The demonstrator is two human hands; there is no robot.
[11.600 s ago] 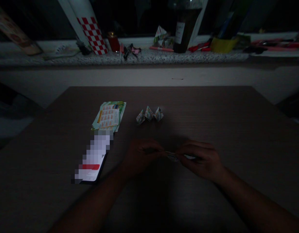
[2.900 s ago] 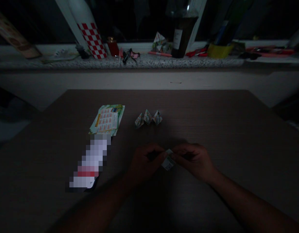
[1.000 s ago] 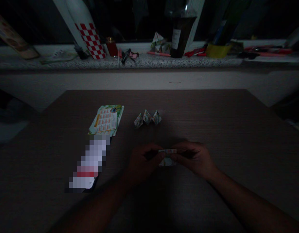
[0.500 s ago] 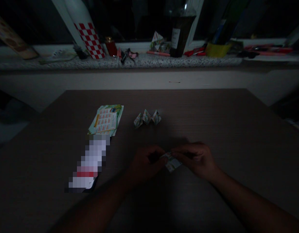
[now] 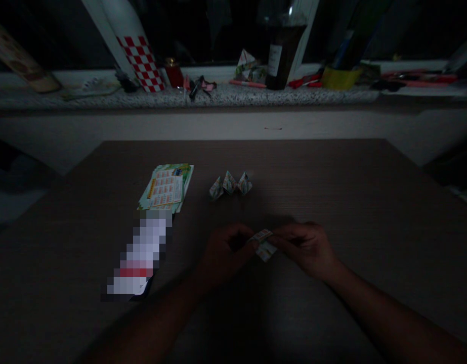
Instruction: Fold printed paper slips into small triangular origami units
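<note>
A small folded piece of printed paper [image 5: 266, 249] is held between my two hands above the table. My left hand [image 5: 227, 250] pinches its left edge between thumb and fingers. On the other side, my right hand [image 5: 307, 246] grips the right edge the same way. The paper's upper part is folded, and a pointed corner hangs towards me. Beyond my hands stand three folded paper pieces [image 5: 229, 183] in a row, with pointed tops. Left of them lies a stack of printed paper sheets [image 5: 165, 188] in green and white with orange-red marks.
A phone [image 5: 144, 253] with a blurred-out screen lies below the stack on the wooden table [image 5: 332, 177]. On the granite windowsill [image 5: 225, 98] stand a red-and-white checkered bottle [image 5: 140, 63], a dark labelled bottle [image 5: 281, 58], a small red jar [image 5: 174, 73] and a yellow container [image 5: 340, 78].
The paper has shifted slightly up and left, and its upper part now shows a printed folded strip. My hands have moved only a little, both still gripping it.
</note>
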